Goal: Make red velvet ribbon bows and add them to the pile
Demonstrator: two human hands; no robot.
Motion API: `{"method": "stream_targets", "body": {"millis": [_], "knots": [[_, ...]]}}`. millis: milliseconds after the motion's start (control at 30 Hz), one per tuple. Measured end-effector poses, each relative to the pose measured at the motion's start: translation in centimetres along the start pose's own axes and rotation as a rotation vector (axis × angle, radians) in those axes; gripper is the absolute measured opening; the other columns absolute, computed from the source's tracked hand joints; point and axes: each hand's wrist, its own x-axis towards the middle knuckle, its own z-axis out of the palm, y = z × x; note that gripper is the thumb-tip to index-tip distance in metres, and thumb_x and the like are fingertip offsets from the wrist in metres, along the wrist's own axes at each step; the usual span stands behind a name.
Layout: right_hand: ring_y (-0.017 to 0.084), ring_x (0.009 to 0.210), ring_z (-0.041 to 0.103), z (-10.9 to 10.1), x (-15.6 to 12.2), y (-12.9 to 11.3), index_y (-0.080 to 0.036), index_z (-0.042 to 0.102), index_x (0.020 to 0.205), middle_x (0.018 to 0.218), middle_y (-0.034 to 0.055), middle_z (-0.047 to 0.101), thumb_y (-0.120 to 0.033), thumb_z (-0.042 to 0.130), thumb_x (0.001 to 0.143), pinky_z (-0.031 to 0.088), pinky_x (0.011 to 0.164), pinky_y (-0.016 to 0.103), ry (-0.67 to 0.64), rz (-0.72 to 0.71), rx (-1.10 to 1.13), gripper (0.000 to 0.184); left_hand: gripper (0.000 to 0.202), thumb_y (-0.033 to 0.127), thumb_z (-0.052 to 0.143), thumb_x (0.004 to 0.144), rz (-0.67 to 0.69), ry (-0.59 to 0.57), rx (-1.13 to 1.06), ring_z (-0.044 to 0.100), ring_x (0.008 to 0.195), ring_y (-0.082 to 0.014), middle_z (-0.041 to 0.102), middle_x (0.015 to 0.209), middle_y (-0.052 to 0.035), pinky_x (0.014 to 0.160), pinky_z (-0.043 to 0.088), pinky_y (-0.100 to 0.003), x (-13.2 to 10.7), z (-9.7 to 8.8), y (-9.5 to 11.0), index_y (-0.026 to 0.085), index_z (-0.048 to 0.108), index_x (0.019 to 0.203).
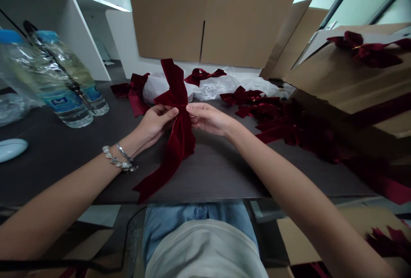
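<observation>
A dark red velvet bow [180, 130] hangs between my two hands above the dark desk [221, 175]. One loop stands up, and a long tail with a notched end droops toward the desk's front edge. My left hand [157, 121], with bracelets at its wrist, pinches the bow's middle from the left, thumb on top. From the other side my right hand [207, 117] pinches the same middle between thumb and fingers. What lies behind the fingers is hidden.
More red bows [253, 100] lie on the desk to the right, by an open cardboard box [321, 76]. Water bottles [69, 102] and a white mouse [13, 149] are at left. Clear plastic bags [212, 87] lie at the back, below a large carton [205, 8].
</observation>
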Motion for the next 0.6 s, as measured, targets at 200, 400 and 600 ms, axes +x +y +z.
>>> {"method": "stream_targets", "body": {"millis": [200,400,600], "knots": [[0.003,0.052,0.031,-0.05,-0.11,0.08,-0.012,0.062,0.090,0.065,-0.0062,0.042,-0.030,0.078,0.077,0.032,0.046,0.011,-0.046,0.054,0.028,0.027,0.057,0.052,0.089,0.046,0.067,-0.036,0.089,0.066,0.073,-0.0144,0.072,0.081,-0.0031,0.070,0.053,-0.025,-0.13,0.16,-0.20,0.015,0.068,0.085],[0.003,0.049,0.029,-0.48,-0.11,0.67,-0.015,0.058,0.088,0.061,-0.0079,0.038,-0.038,0.079,0.076,0.030,0.043,0.011,-0.010,0.105,-0.010,0.034,0.061,0.060,0.076,0.064,0.114,-0.211,0.226,0.066,0.105,-0.0240,0.072,0.107,-0.0121,0.099,0.049,-0.036,-0.38,0.14,-0.53,0.014,0.069,0.102],[0.008,0.062,0.046,-0.25,0.05,0.81,-0.017,0.058,0.088,0.073,-0.0007,0.053,-0.054,0.064,0.085,0.044,0.057,0.019,0.218,0.134,-0.348,0.038,0.052,0.053,0.080,0.062,0.215,0.057,0.281,0.066,0.101,-0.0225,0.073,0.106,-0.0101,0.098,0.050,-0.036,-0.18,0.27,-0.86,0.015,0.070,0.097]]}}
